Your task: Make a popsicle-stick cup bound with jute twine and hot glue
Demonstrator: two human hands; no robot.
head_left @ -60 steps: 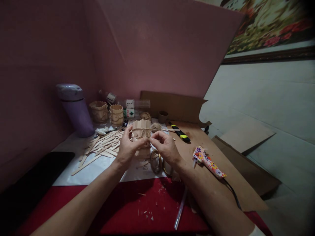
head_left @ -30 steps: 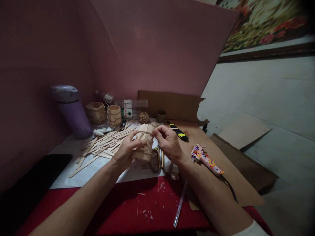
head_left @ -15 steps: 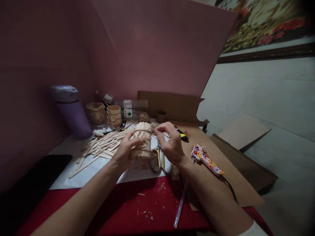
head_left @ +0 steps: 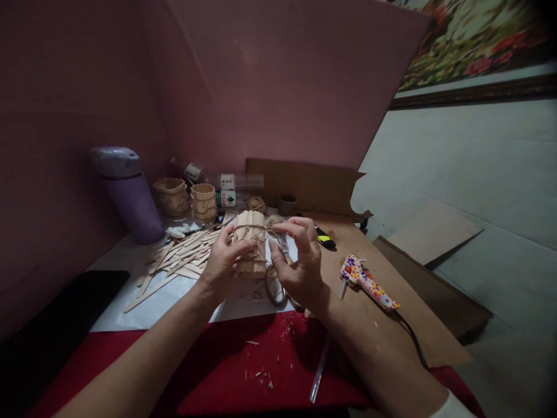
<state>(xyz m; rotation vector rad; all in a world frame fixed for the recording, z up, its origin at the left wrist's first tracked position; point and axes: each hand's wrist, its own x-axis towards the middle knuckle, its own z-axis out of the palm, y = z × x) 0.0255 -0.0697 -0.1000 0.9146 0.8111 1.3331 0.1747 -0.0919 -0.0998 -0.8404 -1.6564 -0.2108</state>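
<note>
My left hand (head_left: 221, 258) is wrapped around the side of a small cup made of craft sticks (head_left: 249, 267), its thumb across the front. Jute twine (head_left: 249, 226) circles the cup near its top, and a loose strand runs off to the right. Beside the cup, my right hand (head_left: 300, 258) has its thumb and index finger spread apart, the index fingertip at the strand. Below and partly behind that hand lie scissors (head_left: 271, 290) with gold-coloured handles; the hand hides part of them.
Loose craft sticks (head_left: 185, 255) are piled left of the cup. Behind stand two finished stick cups (head_left: 203, 203), a purple bottle (head_left: 130, 203), a twine ball (head_left: 256, 204) and a small brown pot (head_left: 286, 204). At right are a flowered glue gun (head_left: 368, 284), a glue stick (head_left: 319, 371) and a utility knife (head_left: 325, 239).
My right thumb and index finger, earlier pinched together at the twine, have come apart. A loose strand now shows across the cup's upper right. My left hand keeps its hold.
</note>
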